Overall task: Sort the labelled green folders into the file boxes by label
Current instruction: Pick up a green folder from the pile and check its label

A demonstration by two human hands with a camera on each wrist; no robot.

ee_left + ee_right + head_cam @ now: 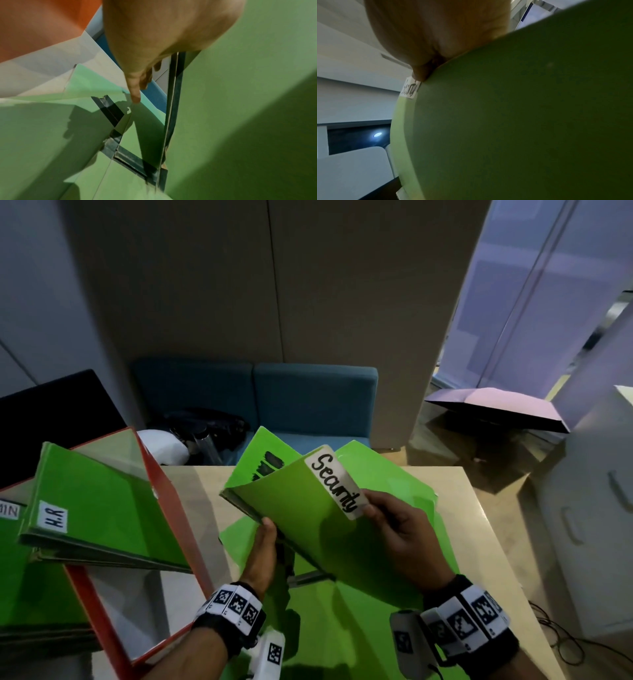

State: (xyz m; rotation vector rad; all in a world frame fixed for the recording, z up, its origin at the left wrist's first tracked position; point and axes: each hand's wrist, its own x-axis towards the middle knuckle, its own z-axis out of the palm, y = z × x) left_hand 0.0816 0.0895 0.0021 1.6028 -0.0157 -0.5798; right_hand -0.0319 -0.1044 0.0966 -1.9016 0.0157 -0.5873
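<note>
A person's two hands hold up a green folder labelled "Security" (318,508) above a pale counter (479,508). Nearest the viewer, both wrists wear black bands with square black-and-white markers. The left hand (262,553) grips the folder's lower spine edge, thumb on the near side and fingers hidden behind. The right hand (397,529) pinches the folder's front cover just below its white label (337,482), bending that cover into a curve. Beneath the Security folder, more green folders (342,621) lie loose and overlapping on the counter. To the left of the Security folder stands a red file box (164,484) holding a green folder labelled "H.R" (102,508); further left, a label ending in "MIN" (8,511) shows at the frame edge, on what I cannot tell. Beyond the Security folder sits a blue sofa (308,398) against a pale wall.

The step in hand looks like reading the label to pick a box. To do it well, let the bent cover flatten, keep the spine supported, and match "Security" to a box label before lowering it; no Security box is visible here.
</note>
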